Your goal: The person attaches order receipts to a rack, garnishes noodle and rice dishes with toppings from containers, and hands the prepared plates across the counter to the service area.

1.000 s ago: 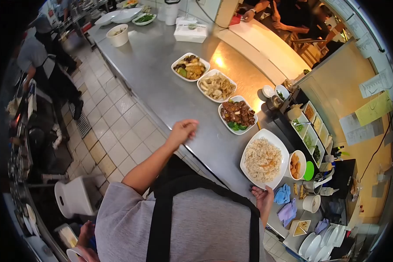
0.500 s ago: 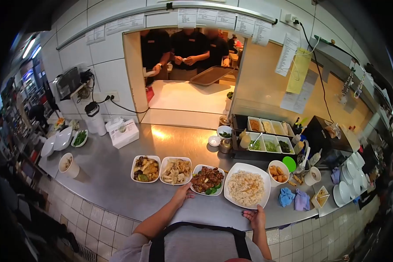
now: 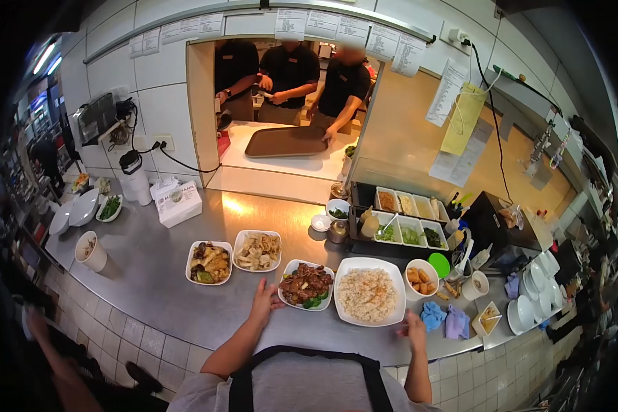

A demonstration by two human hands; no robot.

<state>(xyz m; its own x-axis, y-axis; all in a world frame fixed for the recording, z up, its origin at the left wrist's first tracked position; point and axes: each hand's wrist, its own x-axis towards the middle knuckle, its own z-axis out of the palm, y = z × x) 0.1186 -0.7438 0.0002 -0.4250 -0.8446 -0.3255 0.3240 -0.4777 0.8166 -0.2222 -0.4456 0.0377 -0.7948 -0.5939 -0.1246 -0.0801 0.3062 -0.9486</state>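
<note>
My left hand (image 3: pixel 263 303) has its fingers apart beside the left edge of a square white bowl of dark meat and broccoli (image 3: pixel 306 285). It grips nothing. To the right is a large white plate of rice (image 3: pixel 371 291), and my right hand (image 3: pixel 413 329) is near its lower right corner, fingers loosely spread and nothing held. Left of the meat bowl stand a bowl of pale food (image 3: pixel 257 250) and a bowl of mixed vegetables (image 3: pixel 210 263). A white bowl of orange-brown pieces (image 3: pixel 421 279) is right of the rice.
A topping rack (image 3: pixel 405 230) stands behind the rice. Blue and purple cloths (image 3: pixel 456 323) lie at the right. A white tub (image 3: pixel 90 253) and a box (image 3: pixel 177 204) are at the left. Beyond the pass window, a person's hand holds a brown tray (image 3: pixel 286 142).
The pale-food bowl now sits farther back than its neighbours. My right hand has come away from the plate's lower edge. Beyond the window, the tray is lowered onto the ledge.
</note>
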